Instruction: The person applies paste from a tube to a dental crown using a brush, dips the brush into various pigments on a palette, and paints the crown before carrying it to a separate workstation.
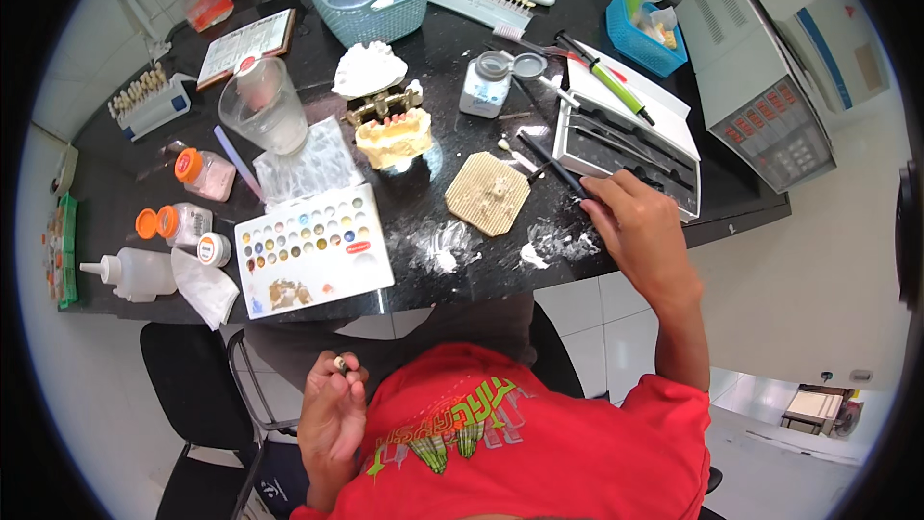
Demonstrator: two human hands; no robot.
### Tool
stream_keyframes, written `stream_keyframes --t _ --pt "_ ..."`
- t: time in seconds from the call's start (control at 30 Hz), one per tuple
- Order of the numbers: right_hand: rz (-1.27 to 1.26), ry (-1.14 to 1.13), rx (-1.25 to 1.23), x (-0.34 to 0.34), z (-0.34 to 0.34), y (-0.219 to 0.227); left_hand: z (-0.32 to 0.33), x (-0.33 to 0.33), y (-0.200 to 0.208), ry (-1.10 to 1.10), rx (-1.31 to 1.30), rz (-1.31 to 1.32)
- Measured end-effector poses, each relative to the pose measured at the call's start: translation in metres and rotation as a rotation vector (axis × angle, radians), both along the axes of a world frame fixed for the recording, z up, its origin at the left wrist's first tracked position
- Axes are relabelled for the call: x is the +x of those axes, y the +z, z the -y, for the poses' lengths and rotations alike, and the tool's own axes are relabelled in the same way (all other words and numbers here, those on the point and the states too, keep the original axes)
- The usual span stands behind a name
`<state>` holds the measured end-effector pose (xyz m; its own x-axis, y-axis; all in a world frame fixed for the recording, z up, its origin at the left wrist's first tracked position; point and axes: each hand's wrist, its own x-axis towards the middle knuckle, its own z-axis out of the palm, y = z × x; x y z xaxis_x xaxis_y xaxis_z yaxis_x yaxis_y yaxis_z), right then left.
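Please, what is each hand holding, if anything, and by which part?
The left hand pinches a small pale piece; the held part is hidden. The right hand touches the near end of a black stick; a firm grip cannot be told.

open counter point(445, 101) between model point(397, 140) and jar point(484, 94), upper centre, palette point(358, 274) blocking centre left, pen point(554, 166) and case point(679, 130) barring right
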<state>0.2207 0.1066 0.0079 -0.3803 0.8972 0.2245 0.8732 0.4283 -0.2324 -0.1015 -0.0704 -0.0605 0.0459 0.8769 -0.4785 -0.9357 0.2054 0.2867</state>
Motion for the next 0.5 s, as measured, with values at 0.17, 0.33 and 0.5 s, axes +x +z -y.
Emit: stream_keyframes --t 0.17,0.33,0.5 --pt "-0.061 0.005 0.106 0.006 -0.002 0.012 -0.008 0.011 0.019 0.047 0.021 -0.165" --pt "-0.361 0.114 0.610 0.045 0.008 0.046 -0.019 0.020 0.035 0.101 0.168 -0.425" --pt "-1.299 0.963 1.236 0.027 0.025 0.098 -0.035 0.031 0.046 0.155 0.227 -0.510"
